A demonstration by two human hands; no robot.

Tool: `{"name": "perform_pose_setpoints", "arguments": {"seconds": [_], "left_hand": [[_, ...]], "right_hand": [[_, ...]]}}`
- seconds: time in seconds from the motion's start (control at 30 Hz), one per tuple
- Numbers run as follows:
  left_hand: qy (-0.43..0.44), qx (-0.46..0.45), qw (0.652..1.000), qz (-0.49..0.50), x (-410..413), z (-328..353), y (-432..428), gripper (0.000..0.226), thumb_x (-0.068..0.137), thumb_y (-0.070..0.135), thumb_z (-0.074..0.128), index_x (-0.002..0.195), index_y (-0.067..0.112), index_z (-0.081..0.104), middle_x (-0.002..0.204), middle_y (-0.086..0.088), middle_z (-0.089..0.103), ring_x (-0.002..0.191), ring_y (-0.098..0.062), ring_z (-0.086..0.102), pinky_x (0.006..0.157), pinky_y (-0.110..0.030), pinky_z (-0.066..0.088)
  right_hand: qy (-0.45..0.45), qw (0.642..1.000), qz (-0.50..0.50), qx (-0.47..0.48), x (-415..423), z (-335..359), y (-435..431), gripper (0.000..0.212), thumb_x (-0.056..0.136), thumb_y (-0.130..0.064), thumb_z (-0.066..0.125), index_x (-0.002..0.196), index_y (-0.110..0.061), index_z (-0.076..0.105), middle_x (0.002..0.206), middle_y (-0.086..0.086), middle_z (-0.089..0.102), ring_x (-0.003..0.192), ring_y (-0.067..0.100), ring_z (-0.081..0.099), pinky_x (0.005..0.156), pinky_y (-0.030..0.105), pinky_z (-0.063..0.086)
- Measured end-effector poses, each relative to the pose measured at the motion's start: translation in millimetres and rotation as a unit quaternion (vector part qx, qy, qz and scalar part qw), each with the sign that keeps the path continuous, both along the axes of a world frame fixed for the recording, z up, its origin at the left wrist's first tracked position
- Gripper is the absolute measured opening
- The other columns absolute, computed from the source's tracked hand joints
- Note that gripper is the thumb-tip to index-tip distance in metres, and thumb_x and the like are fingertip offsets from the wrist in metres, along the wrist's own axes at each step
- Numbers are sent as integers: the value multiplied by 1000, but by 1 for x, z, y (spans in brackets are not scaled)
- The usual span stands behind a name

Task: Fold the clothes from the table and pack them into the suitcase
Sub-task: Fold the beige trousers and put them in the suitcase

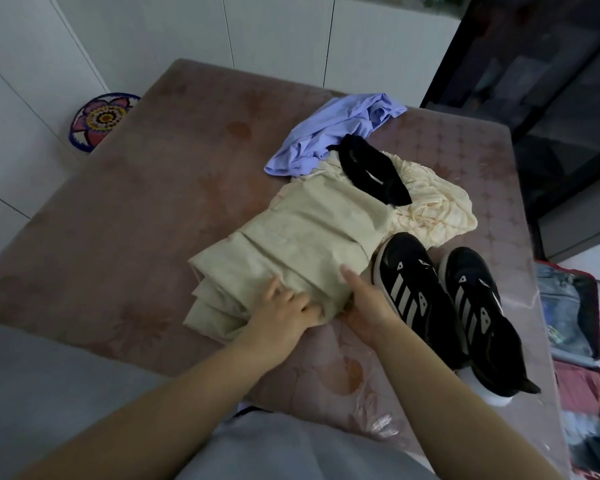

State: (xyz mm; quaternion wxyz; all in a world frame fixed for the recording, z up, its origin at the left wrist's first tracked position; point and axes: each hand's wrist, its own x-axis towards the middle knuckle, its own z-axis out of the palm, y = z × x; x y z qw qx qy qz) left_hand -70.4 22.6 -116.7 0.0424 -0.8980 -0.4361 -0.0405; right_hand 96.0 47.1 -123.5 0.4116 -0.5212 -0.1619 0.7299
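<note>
The khaki garment (305,237) lies part-folded in stacked layers near the front of the table (136,202). It looks light, soft and limp, so I judge it will sag and unfold unless it is carried from under the fold. My left hand (284,306) lies on its near edge with fingers fairly straight, pressing the layers down. My right hand (368,306) takes the near right corner, thumb on top, fingers seemingly tucked beneath. Just beside it stand two black sneakers (413,289). Behind lie a crumpled cream garment (430,209), a black cloth piece (371,171) on it, and a lavender shirt (333,133). The open suitcase (595,306) sits low at the right.
</note>
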Motion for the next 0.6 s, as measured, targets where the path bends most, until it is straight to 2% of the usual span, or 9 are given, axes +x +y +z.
{"name": "perform_pose_setpoints", "arguments": {"seconds": [0.1, 0.17, 0.23, 0.3, 0.37, 0.47, 0.5, 0.53, 0.6], "left_hand": [[5, -16, 1000, 1, -17, -19, -12, 37, 76, 15, 42, 88, 27, 75, 77, 2, 52, 64, -20, 52, 83, -55, 50], [-32, 14, 999, -17, -31, -21, -11, 36, 78, 13, 44, 91, 26, 75, 82, 4, 41, 70, -17, 39, 85, -55, 50], [-52, 43, 998, -22, -48, -21, -9, 37, 77, 11, 46, 94, 24, 75, 76, 3, 46, 72, -15, 35, 88, -55, 47], [-49, 60, 997, -26, -68, -21, -9, 37, 76, 11, 45, 95, 24, 75, 70, 3, 49, 72, -15, 34, 91, -54, 45], [-41, 81, 995, -31, -89, -24, -9, 37, 78, 9, 45, 91, 26, 75, 68, 3, 48, 70, -15, 34, 95, -53, 41], [-29, 79, 995, -47, -121, -25, -3, 45, 85, 3, 37, 86, 28, 75, 72, 3, 40, 68, -13, 32, 104, -53, 26], [-26, 64, 997, -46, -134, -26, 0, 46, 81, 4, 37, 82, 30, 75, 74, 4, 38, 69, -13, 31, 108, -50, 20], [-25, 47, 998, -37, -148, -26, 3, 44, 76, 7, 39, 78, 31, 75, 74, 5, 38, 69, -12, 31, 111, -46, 14], [-19, -30, 999, 8, -170, -14, 11, 40, 69, 14, 40, 76, 35, 75, 74, 11, 41, 73, -10, 35, 114, -38, 4]], "right_hand": [[-123, 992, -39, -12, -2, -21, -4, 37, 88, -17, 65, 124, -9, 57, 115, 8, 66, 104, 27, 64, 95, 45, 50], [-176, 984, -37, -12, -2, -22, -4, 54, 83, -13, 70, 131, -4, 47, 119, 11, 62, 108, 29, 60, 94, 42, 50], [-294, 956, -18, 12, -2, -18, -5, 76, 79, -16, 74, 140, -5, 29, 129, 16, 52, 117, 31, 53, 95, 39, 47], [-448, 887, 8, 108, -9, -4, -5, 84, 81, -15, 69, 146, -6, 17, 144, 15, 31, 132, 29, 33, 107, 37, 32], [-583, 769, 89, 246, -22, 15, -2, 83, 82, -20, 64, 149, -11, 16, 153, 14, 14, 141, 28, 12, 116, 41, 11], [-655, 615, 288, 330, -39, 20, 20, 72, 93, -38, 49, 151, -29, 7, 159, 4, -8, 145, 26, -11, 114, 41, -12], [-662, 582, 341, 327, -40, 13, 30, 68, 96, -43, 42, 151, -32, 5, 159, 1, -12, 145, 25, -14, 113, 41, -15], [-664, 567, 378, 306, -38, 6, 39, 65, 97, -48, 37, 151, -33, 4, 159, 1, -10, 145, 25, -12, 113, 42, -15], [-667, 589, 400, 220, -30, -5, 52, 62, 97, -52, 31, 151, -28, 12, 159, 3, 7, 146, 25, 5, 115, 46, -8]]}}
